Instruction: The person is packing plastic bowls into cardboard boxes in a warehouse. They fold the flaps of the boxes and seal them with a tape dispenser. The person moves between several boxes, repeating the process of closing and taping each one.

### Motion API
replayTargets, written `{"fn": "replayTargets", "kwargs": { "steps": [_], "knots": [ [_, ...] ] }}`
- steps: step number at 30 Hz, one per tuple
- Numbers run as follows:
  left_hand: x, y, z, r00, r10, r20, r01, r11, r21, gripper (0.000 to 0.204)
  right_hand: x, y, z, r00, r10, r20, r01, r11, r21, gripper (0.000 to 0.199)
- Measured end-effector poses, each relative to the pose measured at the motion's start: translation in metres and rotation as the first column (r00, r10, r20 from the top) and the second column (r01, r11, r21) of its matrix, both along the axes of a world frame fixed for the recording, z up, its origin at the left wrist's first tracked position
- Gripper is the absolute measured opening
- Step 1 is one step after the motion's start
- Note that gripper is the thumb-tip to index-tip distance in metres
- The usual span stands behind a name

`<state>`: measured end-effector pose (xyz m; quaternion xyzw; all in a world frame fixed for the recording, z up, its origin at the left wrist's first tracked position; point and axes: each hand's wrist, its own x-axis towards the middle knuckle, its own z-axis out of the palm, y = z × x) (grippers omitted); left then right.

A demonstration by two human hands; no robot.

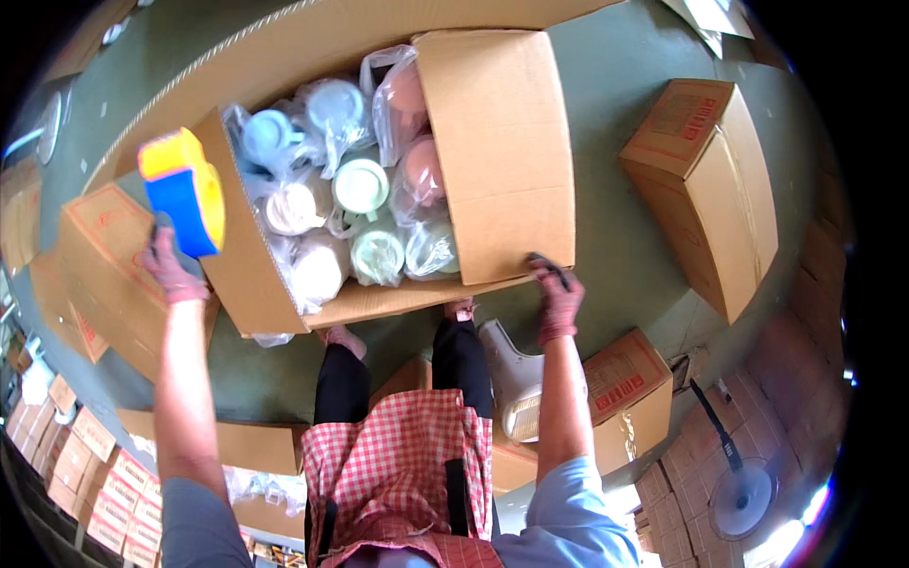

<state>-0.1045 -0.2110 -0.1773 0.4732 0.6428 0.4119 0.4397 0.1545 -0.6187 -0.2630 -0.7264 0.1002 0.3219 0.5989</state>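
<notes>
Head view, nearest: a red-and-white checked apron [402, 454] sat at the lower edge, between the forearms.
Left hand [174, 269]: gloved, dark fingertips; fingers clamped on the lower blue end of a blue-and-yellow tool.
Blue-and-yellow tool [186, 201]: raised beside the left flap [248, 256], yellow end up.
Right hand [559, 295]: gloved, dark fingertips touching the near right corner of the right flap; cannot tell whether thumb and fingers pinched it or only rested there.
Right flap [502, 161]: wide, plain brown, folded outward.
Open carton [379, 307]: in front of the feet, between both hands, flaps spread.
Mugs [361, 186]: packed inside in clear plastic bags, bases or rims hard to tell; blue at far left, white at near left, green in the middle, pink toward the right flap.
Right floor: a taped carton [705, 189], well apart from the right hand.
Left floor: a brown carton [118, 256], partly behind the left hand.
Lower left, farthest: stacked red-and-white cartons [123, 502].
</notes>
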Motion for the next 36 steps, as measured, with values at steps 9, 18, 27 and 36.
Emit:
{"fn": "replayTargets", "kwargs": {
  "steps": [9, 18, 27, 36],
  "knots": [
    [-0.066, -0.068, -0.102, 0.998, -0.001, -0.057, -0.006, 0.992, -0.127, 0.036, 0.039, -0.086, -0.088, 0.99, 0.083, -0.112, -0.114, 0.943, -0.312, 0.048],
    [-0.094, -0.04, -0.11, 0.975, -0.159, -0.155, 0.132, 0.977, -0.167, 0.034, 0.03, -0.028, 0.1, 0.665, -0.284, -0.691, 0.165, 0.958, -0.235, 0.05],
    [-0.025, -0.01, 0.044, 0.815, -0.246, 0.525, 0.472, 0.807, -0.354, 0.043, 0.033, 0.107, -0.012, 0.861, -0.159, -0.483, 0.407, 0.785, 0.466, 0.034],
    [-0.052, -0.104, -0.064, 0.475, -0.775, -0.417, 0.803, 0.575, -0.155, 0.042, 0.163, 0.161, 0.007, 0.94, 0.057, 0.337, -0.124, 0.976, 0.181, 0.035]
  ]
}}
